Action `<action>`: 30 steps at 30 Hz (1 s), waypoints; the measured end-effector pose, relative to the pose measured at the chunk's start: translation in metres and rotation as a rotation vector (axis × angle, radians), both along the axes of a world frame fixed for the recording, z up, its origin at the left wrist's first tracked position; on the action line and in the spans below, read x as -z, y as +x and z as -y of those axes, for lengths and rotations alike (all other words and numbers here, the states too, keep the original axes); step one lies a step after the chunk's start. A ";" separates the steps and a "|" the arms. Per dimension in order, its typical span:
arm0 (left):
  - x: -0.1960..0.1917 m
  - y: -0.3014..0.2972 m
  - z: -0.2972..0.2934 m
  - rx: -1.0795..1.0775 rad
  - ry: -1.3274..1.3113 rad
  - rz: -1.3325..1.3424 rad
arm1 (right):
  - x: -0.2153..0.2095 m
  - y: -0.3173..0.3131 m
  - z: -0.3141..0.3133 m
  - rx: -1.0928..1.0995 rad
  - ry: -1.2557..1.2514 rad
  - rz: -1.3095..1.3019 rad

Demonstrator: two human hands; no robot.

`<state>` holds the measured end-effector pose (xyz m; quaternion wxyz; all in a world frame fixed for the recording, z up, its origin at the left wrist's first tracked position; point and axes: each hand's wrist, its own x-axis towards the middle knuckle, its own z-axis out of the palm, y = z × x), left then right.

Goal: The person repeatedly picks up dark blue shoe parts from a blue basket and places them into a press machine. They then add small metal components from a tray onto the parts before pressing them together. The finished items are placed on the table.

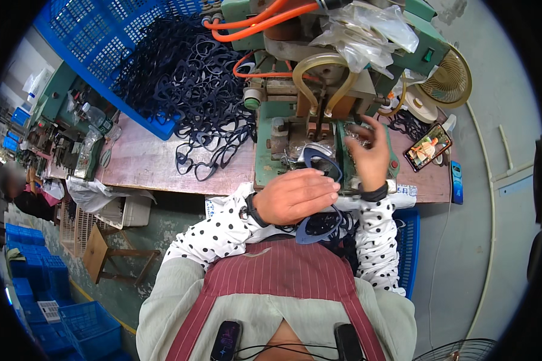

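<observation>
My left hand is closed over a navy eyeglass-shaped frame. One loop of it reaches up to the small press, and the other hangs below my palm in front of the apron. At the right side of the green press, my right hand is raised beside a tray of small shiny pieces. Its thumb and fingers are apart, the tips blurred, and I see nothing held between them. Two yellowish hoses run down to the press head, just beyond the frame's upper loop.
A blue basket spills a heap of navy frames onto the table's left. A phone leans at the right near a small fan. Orange tubes cross above the press. A wooden stool stands lower left.
</observation>
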<state>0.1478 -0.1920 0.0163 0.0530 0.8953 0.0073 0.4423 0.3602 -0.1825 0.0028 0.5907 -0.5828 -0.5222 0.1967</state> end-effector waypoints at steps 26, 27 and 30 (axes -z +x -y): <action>0.090 -0.050 -0.007 -0.497 -0.167 0.133 | 0.091 0.076 0.017 0.347 -0.095 0.359; 0.094 -0.055 -0.011 -0.691 -0.310 0.105 | 0.091 0.074 0.017 0.349 -0.094 0.343; 0.111 -0.073 -0.035 -1.075 -0.234 -0.309 | 0.096 0.078 0.016 0.410 -0.153 0.368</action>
